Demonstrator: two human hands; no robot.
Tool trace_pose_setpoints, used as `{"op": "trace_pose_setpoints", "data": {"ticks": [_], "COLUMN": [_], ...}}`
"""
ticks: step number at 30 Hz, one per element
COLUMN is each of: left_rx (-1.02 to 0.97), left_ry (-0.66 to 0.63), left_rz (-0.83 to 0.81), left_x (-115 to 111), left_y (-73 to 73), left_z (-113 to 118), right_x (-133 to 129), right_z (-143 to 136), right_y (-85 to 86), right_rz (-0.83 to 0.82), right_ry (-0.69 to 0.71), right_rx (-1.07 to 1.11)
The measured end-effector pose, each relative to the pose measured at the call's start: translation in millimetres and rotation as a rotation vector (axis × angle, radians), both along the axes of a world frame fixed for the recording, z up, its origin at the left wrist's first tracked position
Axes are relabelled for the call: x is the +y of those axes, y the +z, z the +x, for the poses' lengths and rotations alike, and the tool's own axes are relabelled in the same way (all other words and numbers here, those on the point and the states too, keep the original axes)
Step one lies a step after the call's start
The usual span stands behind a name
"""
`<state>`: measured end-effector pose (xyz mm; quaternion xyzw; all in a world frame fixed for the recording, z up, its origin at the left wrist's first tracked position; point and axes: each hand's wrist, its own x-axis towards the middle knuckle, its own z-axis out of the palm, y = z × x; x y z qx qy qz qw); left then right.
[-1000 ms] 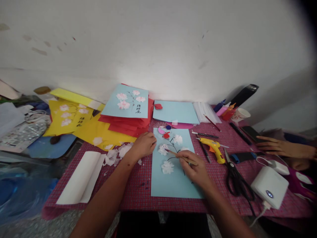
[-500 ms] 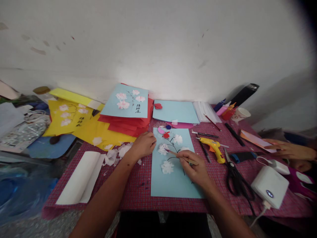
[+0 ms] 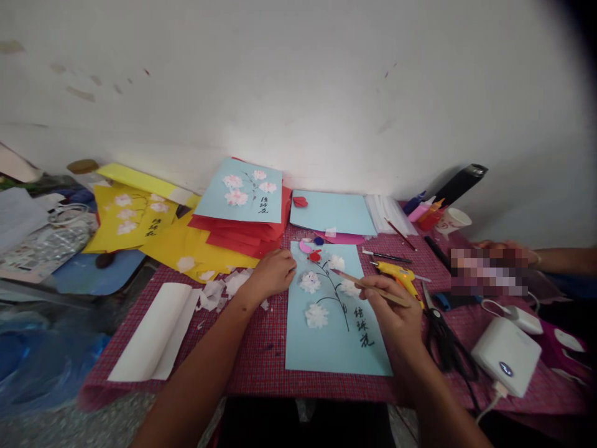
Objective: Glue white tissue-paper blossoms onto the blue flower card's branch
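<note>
My right hand (image 3: pixel 392 308) is closed round a thin wooden paintbrush (image 3: pixel 375 290). The brush tip reaches the lower edge of the upper white paper flower (image 3: pixel 336 263), though I cannot tell if it touches. This flower and several others are on a light blue sheet (image 3: pixel 321 351) with a painted dark branch and black writing. Purple specks mark the left flower (image 3: pixel 310 282). Curled beside the sheet's left edge is my left hand (image 3: pixel 275 274); whatever its fingers might hold is hidden. Pink, red and purple paint blobs (image 3: pixel 314 256) lie at the sheet's top.
Torn white paper (image 3: pixel 212 295) and a folded white sheet (image 3: pixel 149 336) lie left. Red and yellow sheets stack behind, topped by a finished flower picture (image 3: pixel 240 186). On the right are a yellow glue gun (image 3: pixel 396 272), scissors (image 3: pixel 443 342), a white box (image 3: pixel 506 354) and another person's hand (image 3: pixel 508 249).
My right hand has moved right with the brush, whose tip went from the left flower to the upper one. The black writing is now uncovered. The other person's hand has shifted.
</note>
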<state>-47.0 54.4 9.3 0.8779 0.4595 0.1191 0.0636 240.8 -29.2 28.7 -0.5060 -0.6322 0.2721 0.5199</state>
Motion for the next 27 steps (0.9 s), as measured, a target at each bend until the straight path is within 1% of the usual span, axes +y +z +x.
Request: {"op": "trace_pose_setpoints", "data": {"ticks": [3, 6, 8, 11, 14, 16, 19, 24, 27], "left_rx": [-0.016, -0.017, -0.013, -0.021, -0.03, -0.03, -0.023, -0.016, -0.024], "left_ry": [0.0, 0.002, 0.001, 0.0, 0.005, 0.005, 0.003, -0.002, -0.004], "left_rz": [0.0, -0.005, -0.004, 0.0, 0.0, 0.004, 0.014, 0.021, 0.015], "left_x": [0.0, 0.1, 0.4, 1.0, 1.6, 1.9, 1.8, 1.2, 1.1], "left_y": [-0.6, -0.9, -1.4, -3.0, -4.5, -5.1, -5.1, -4.6, -4.7], "left_z": [-0.4, -0.5, -0.5, -0.6, -0.9, -1.2, -1.5, -1.5, -1.3], "right_x": [-1.2, 1.0, 4.1, 8.3, 10.1, 10.4, 9.3, 4.3, 9.9], "right_z": [-2.2, -5.6, -10.8, -23.9, -37.4, -42.6, -43.1, -32.2, -23.7], "right_y": [12.8, 17.1, 14.5, 5.2, -4.7, -8.8, -9.7, -1.2, 5.1], "right_rz": [0.027, 0.056, 0.048, 0.027, 0.058, 0.081, 0.094, 0.094, 0.102], "right_ry": [-0.013, 0.01, 0.07, 0.192, 0.248, 0.252, 0.256, 0.22, 0.183], "right_rx": [-0.011, -0.049, -0.11, -0.229, -0.31, -0.338, -0.349, -0.306, -0.308]}}
